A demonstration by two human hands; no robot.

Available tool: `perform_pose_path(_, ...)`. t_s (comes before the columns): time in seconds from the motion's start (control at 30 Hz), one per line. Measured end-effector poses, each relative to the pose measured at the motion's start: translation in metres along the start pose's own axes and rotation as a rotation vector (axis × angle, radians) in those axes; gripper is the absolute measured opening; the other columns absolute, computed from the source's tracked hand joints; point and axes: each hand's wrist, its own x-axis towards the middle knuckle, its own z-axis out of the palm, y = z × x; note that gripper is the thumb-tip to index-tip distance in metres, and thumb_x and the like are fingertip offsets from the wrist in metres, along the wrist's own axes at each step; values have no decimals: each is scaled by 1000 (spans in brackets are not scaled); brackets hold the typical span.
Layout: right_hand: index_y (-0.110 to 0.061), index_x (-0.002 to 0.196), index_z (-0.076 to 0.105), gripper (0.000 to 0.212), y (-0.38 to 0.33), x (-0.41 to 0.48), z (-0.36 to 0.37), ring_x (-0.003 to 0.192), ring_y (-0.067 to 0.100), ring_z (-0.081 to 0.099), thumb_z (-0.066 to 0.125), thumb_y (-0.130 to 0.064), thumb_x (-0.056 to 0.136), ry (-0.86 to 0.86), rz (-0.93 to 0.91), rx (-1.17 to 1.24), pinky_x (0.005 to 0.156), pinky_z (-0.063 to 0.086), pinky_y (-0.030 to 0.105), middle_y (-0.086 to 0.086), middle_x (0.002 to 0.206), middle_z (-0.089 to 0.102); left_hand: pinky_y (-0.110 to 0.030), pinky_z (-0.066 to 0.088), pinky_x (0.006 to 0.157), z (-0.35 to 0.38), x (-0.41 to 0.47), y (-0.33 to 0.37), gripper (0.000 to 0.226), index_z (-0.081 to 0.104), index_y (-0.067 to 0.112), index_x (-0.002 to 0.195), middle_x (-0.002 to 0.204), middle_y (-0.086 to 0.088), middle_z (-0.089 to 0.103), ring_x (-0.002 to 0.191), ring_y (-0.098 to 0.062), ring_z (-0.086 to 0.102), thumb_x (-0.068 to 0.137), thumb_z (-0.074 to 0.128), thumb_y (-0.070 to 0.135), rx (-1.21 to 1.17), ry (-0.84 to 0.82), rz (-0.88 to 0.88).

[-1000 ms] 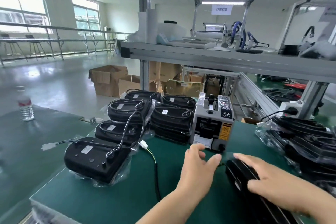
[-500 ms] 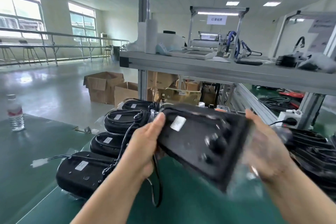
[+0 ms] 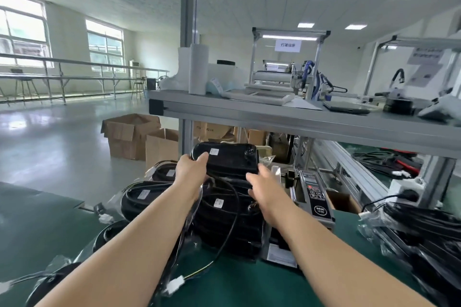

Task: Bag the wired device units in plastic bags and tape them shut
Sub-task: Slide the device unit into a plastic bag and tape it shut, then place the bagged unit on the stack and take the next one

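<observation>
Head view, centre of frame: both forearms reach forward over the green table mat point(image 3: 237, 289). The left hand point(image 3: 190, 173) grips the left end of a black wired device unit point(image 3: 227, 161), thumb on its top face beside the white label, fingers curled beneath. The unit is held level above a stack of bagged units point(image 3: 224, 222) at centre. The right hand point(image 3: 264, 188) lies at the unit's lower right corner with fingers loosely extended, holding nothing; whether it touches the unit cannot be told. The unit's black cable point(image 3: 234, 209) hangs in a loop across the stack and ends in a white connector point(image 3: 175, 285) on the mat, lower centre. Just right of the stack stands a tape dispenser point(image 3: 315, 200). Further bagged units form a row at lower left point(image 3: 142, 197) and a pile at lower right point(image 3: 424, 244). A grey shelf point(image 3: 299, 119) crosses the frame above the unit; open cardboard boxes point(image 3: 132, 134) stand on the floor, centre left.
</observation>
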Motion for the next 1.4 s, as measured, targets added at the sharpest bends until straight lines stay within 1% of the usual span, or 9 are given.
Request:
perform_pose_path(0.33,-11,157,13,66,7,47,15,130,31,42,44,-10,99,91,224,-137,89,34,34,10,159,26,-33,42,77,28,28,-15,52,39,8,146,132,-13,57,96,-24,53,103,50,34,420,-14,79)
perform_pose_path(0.6,6,137,46,40,2,41,18,131,34,46,37,-8,100,98,194,-429,112,37,41,22,139,49,-36,48,88,32,27,-14,41,54,1,131,135,-17,53,113,-31,59,98,61,24,744,11,47)
perform_pose_path(0.7,3,116,58,28,0,30,13,95,26,51,38,-2,97,62,115,-539,82,43,29,11,97,51,-38,50,94,28,21,-12,43,57,3,128,134,-15,51,113,-31,58,93,66,27,796,13,57)
perform_pose_path(0.77,0,116,59,30,6,19,11,91,24,55,41,1,92,122,6,-556,65,38,22,9,109,54,-42,52,91,23,17,-16,35,62,6,119,123,-13,58,105,-31,61,90,67,26,789,13,63)
perform_pose_path(0.87,-20,97,65,12,29,-17,23,87,18,60,58,-15,88,223,-133,-415,67,48,26,0,101,65,-32,48,67,18,15,-25,14,66,3,94,90,-10,67,76,-27,61,82,65,12,622,5,50)
perform_pose_path(0.93,-21,69,56,19,50,-37,37,70,19,56,66,-24,84,101,-1,-394,61,44,26,-3,74,61,-28,41,60,18,13,-27,6,58,3,79,67,-8,55,57,-23,50,80,63,4,347,-23,-49)
perform_pose_path(1.0,-20,67,51,26,70,-48,52,59,18,48,67,-25,87,-74,190,-281,56,40,22,0,65,51,-25,42,55,20,12,-23,15,54,5,76,58,-6,47,47,-16,43,84,65,-2,94,-52,-158)
perform_pose_path(1.13,-14,93,56,6,79,-59,80,47,6,41,56,-18,98,-168,343,59,38,29,14,-1,64,49,-16,44,37,19,10,-11,14,55,3,82,61,-5,48,41,-5,43,91,61,-5,-229,-122,-263)
perform_pose_path(1.4,-14,68,58,27,20,-32,40,56,16,46,69,-25,90,157,-32,-34,57,39,28,3,61,53,-21,55,47,2,18,19,6,56,2,97,88,-10,51,66,-8,51,96,61,6,-527,-212,-376)
